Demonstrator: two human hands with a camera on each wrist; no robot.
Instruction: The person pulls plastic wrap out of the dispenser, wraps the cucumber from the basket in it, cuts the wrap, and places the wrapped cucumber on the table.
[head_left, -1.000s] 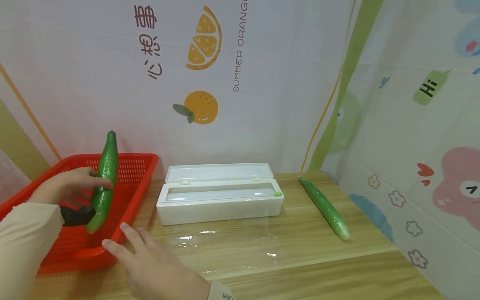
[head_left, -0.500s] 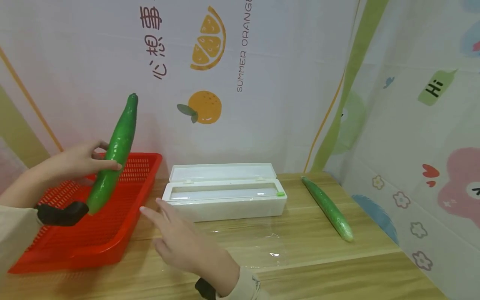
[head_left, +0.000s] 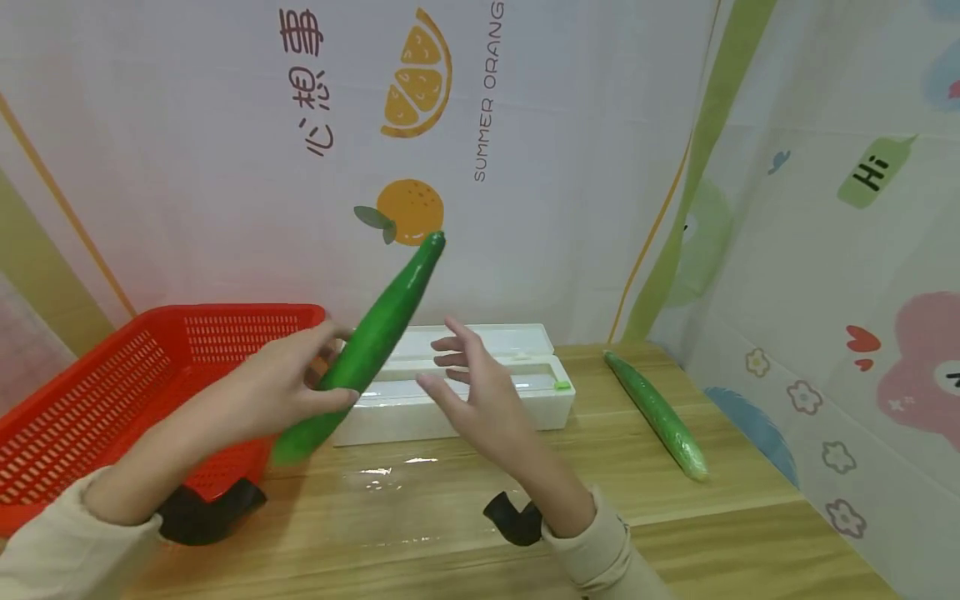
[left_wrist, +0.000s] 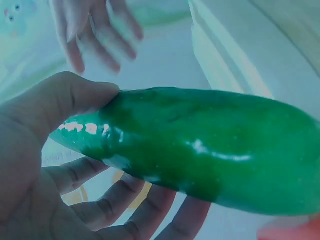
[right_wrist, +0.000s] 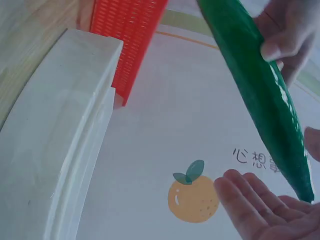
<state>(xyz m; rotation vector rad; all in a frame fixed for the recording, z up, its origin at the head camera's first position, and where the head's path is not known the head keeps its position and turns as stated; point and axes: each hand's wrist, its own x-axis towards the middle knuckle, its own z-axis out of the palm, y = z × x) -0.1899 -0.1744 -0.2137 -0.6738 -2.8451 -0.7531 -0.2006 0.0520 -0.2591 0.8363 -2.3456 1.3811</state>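
My left hand [head_left: 273, 383] grips a green cucumber [head_left: 378, 333], thumb on the near side and fingers behind it. The cucumber is raised and tilted, its narrow end up to the right. My right hand [head_left: 483, 400] is just right of it, fingers spread and holding nothing. In the right wrist view, the cucumber's tip overlaps the right palm [right_wrist: 270, 215]. Behind both hands stands a white cling film dispenser [head_left: 416, 423] with its lid raised, partly hidden by them. Clear film [head_left: 397, 500] stretches from its front over the wooden table.
A red plastic basket [head_left: 82, 408] stands at the left, beside the dispenser. A second cucumber [head_left: 656, 417], with a shiny surface, lies at the right on the table [head_left: 720, 550]. A printed cloth [head_left: 570, 167] hangs behind the table and along its right side.
My left hand has lifted the cucumber out of the red basket and carried it right, tilting it more. My right hand has moved from the basket's rim to the right, in front of the dispenser.
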